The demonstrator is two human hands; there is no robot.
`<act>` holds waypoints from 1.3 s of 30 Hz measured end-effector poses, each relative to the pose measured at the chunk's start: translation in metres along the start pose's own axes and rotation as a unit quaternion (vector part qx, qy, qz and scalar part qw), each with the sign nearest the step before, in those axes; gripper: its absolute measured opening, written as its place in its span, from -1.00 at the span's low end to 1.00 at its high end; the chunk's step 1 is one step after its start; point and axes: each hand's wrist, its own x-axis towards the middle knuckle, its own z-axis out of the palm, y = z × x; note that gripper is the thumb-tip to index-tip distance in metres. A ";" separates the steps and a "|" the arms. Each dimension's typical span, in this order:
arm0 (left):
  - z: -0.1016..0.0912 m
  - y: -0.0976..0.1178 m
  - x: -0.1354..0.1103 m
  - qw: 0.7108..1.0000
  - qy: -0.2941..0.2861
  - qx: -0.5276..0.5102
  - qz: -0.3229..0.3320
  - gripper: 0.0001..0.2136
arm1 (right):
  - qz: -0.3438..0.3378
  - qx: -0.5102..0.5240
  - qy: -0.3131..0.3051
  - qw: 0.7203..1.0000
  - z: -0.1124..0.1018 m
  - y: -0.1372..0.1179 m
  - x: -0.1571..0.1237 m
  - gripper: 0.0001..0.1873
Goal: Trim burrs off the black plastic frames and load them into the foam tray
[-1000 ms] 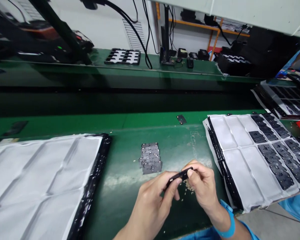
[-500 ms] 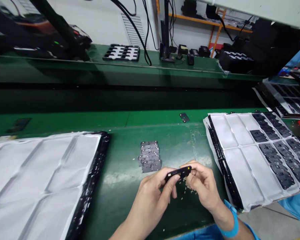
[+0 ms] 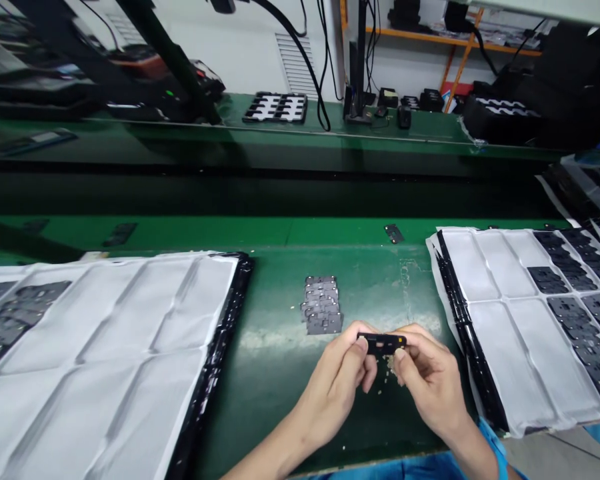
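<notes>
Both my hands pinch one small flat black part (image 3: 381,343) just above the green bench. My left hand (image 3: 341,380) grips its left end, and my right hand (image 3: 427,375) grips its right end. Just beyond my hands lies an overlapping row of grey flat parts (image 3: 322,304) on the bench. Small pale crumbs are scattered on the mat under the part.
A white-lined tray (image 3: 130,347) lies to the left, with dark parts at its far left end. A second white-lined tray (image 3: 485,313) to the right holds rows of dark parts. One loose part (image 3: 394,233) lies farther back. Behind runs a dark conveyor channel (image 3: 280,190) and a back bench with equipment.
My view has shifted to the left, so everything sits farther right in the picture. The black part has turned from tilted to level between my fingers.
</notes>
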 end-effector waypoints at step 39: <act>-0.005 -0.009 0.011 0.999 0.011 -0.024 0.019 -0.56 | 0.003 -0.037 -0.053 0.998 -0.007 0.009 -0.002 -0.69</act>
